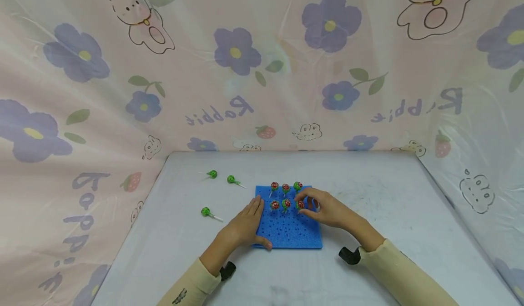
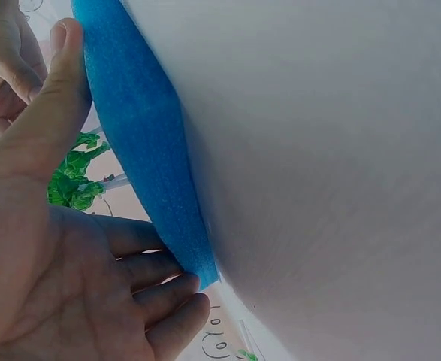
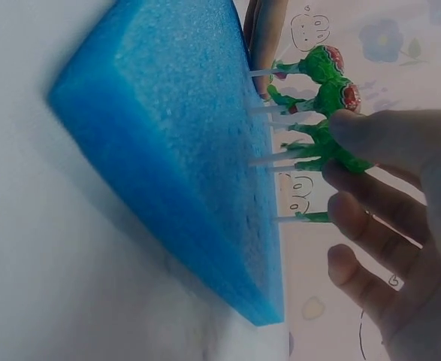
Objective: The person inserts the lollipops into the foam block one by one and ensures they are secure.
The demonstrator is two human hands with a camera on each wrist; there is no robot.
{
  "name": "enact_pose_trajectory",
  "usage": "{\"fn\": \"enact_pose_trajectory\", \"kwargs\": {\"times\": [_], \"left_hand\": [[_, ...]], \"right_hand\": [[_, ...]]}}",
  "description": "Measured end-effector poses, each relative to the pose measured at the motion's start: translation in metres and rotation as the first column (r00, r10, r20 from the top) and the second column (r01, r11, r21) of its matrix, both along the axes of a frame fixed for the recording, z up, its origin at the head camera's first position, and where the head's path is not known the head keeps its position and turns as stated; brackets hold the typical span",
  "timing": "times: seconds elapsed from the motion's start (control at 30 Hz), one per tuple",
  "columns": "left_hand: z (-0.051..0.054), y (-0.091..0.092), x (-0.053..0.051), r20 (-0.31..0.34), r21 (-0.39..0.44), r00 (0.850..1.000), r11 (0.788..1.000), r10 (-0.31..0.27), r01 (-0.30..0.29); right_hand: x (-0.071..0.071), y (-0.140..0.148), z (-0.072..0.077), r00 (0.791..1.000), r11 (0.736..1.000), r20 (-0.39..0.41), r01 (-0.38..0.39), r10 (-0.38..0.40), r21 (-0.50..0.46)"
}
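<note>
We see the white table [image 1: 368, 178] running out under and beyond both hands, and on it, between them, the blue foam [image 1: 290, 233]. Our left hand [image 1: 244, 228] rests along the foam's left side, fingers nearly straight, thumb set apart at the near corner, gripping nothing. Our right hand [image 1: 332, 209] is narrowed, thumb and forefinger pinching one pop [image 1: 300, 204] at the right end of the nearer row. Its stick [image 3: 271, 159] seems to meet the foam, but we cannot tell how firmly it sits. Left of and beyond our right fingertips, five standing pops [image 1: 285, 188] already rise from the foam, so we judge the two rows of three all but complete. Three loose pops [image 1: 206, 212] lie left of our left hand, two of them farther out, not yet placed.
</note>
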State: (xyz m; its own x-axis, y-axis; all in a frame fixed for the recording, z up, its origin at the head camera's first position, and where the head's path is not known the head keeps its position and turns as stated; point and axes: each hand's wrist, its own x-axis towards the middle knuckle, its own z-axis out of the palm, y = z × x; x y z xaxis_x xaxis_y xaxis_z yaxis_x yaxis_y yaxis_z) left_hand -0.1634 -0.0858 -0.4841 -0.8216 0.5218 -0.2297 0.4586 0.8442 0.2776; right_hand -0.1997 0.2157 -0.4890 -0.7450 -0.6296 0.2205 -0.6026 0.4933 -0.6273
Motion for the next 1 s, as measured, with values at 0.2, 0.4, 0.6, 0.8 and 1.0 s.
{"fn": "enact_pose_trajectory", "kwargs": {"times": [0.2,0.4,0.6,0.8,1.0], "left_hand": [[-0.0024,-0.0003,-0.0012,-0.006,-0.011,1.000,1.000,-0.002,0.002],[-0.0022,0.0000,-0.0011,0.005,-0.005,1.000,1.000,0.005,-0.005],[-0.0026,0.0001,-0.0011,0.012,-0.003,1.000,1.000,0.009,-0.009],[-0.0044,-0.0003,-0.0022,0.002,-0.008,1.000,1.000,-0.002,0.002],[-0.0069,-0.0007,-0.0033,-0.008,-0.003,1.000,1.000,-0.011,0.011]], "right_hand": [[-0.0007,0.0006,-0.0016,1.000,1.000,0.003,0.009,-0.009,0.007],[-0.0009,0.0007,-0.0024,1.000,1.000,-0.014,0.003,-0.003,0.015],[0.0000,0.0022,-0.0030,0.999,1.000,-0.040,0.008,-0.006,0.029],[0.0047,0.0032,0.0034,0.999,1.000,-0.039,0.023,-0.022,0.014],[0.0061,0.0086,0.0043,0.998,0.999,-0.049,0.042,-0.043,-0.022]]}}
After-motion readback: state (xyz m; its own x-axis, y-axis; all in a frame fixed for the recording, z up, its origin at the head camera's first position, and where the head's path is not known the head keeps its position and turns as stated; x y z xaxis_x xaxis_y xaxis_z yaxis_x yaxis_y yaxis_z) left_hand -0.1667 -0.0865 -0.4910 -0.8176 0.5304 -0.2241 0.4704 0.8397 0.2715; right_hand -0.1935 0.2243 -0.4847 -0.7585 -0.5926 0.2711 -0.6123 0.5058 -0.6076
